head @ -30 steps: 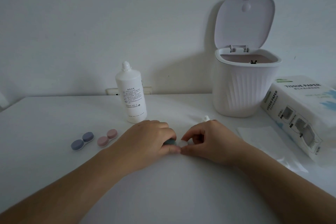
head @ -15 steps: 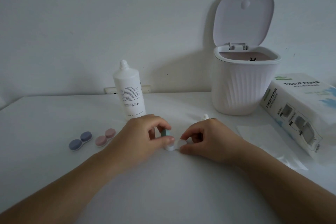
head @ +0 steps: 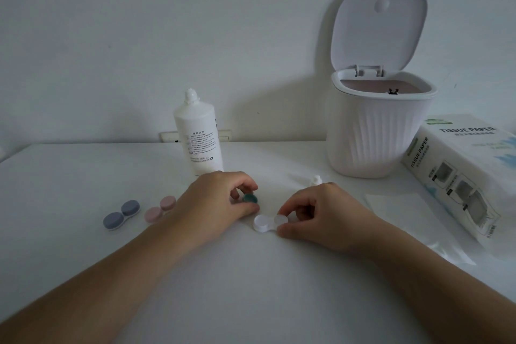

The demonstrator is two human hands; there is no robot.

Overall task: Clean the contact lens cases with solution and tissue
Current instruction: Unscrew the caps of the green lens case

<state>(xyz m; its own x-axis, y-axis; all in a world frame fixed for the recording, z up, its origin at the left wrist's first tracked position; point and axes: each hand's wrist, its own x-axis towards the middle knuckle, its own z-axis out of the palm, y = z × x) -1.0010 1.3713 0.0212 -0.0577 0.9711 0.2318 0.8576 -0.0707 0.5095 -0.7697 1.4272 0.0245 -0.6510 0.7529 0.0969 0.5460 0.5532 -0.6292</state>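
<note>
Left hand pinches a teal cap between thumb and fingertips, cap clear of the white lens case and just up-left of it. Right hand grips the case at its right end, fingers curled round the white cap still on that well, body flat on the table

Why held this way, my read: right hand anchors the body so the unscrewing torque doesn't spin it; left takes caps off one at a time. Left well sits exposed, nearest the left grip, ready for solution

Around the grips:
- solution bottle upright just behind the left hand, within easy reach, nozzle cap apparently off
- small white cap just behind the right hand, likely the bottle's
- blue case and pink case left of the left hand, both shut, queued
- flat tissue sheet right of the right hand, tissue pack beyond it
- bin behind the right hand, lid up, for used tissue

Delta vs half a second ago: teal cap was at the case, hands nearly touching; now the cap is off, the left hand has pulled away up-left, a gap has opened between the hands and the left well is visible. Right hand barely moved

Next probably: set teal cap down, undo the right cap
</note>
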